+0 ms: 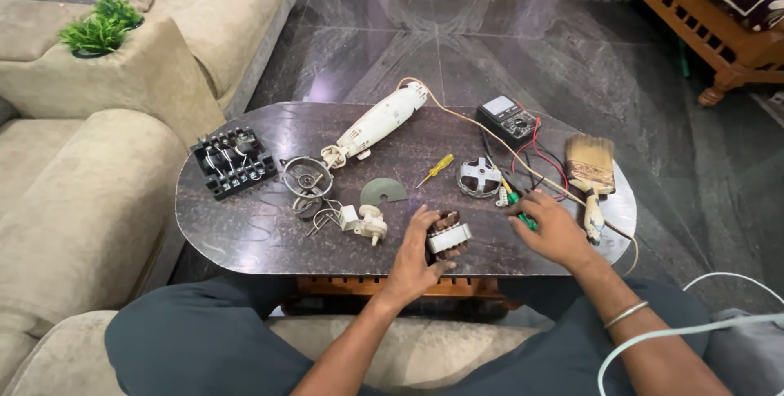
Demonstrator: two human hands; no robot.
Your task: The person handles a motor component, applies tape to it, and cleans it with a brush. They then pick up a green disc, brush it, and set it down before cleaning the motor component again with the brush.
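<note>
My left hand [412,259] grips a small motor stator [448,235] with copper windings and a metal core, near the front edge of the dark oval table [245,233]. My right hand [554,229] rests on the table to its right, fingers closed on a green-handled tool [523,218] beside a tangle of red and black wires [543,159]. A round motor part [478,177] lies just beyond both hands.
On the table lie a white appliance body [377,123], a multimeter [507,117], a yellow screwdriver [434,169], a paintbrush [590,166], a black switch block [232,161], a metal cup housing [307,177] and small white parts [366,220]. Sofas stand left; a wooden bench far right.
</note>
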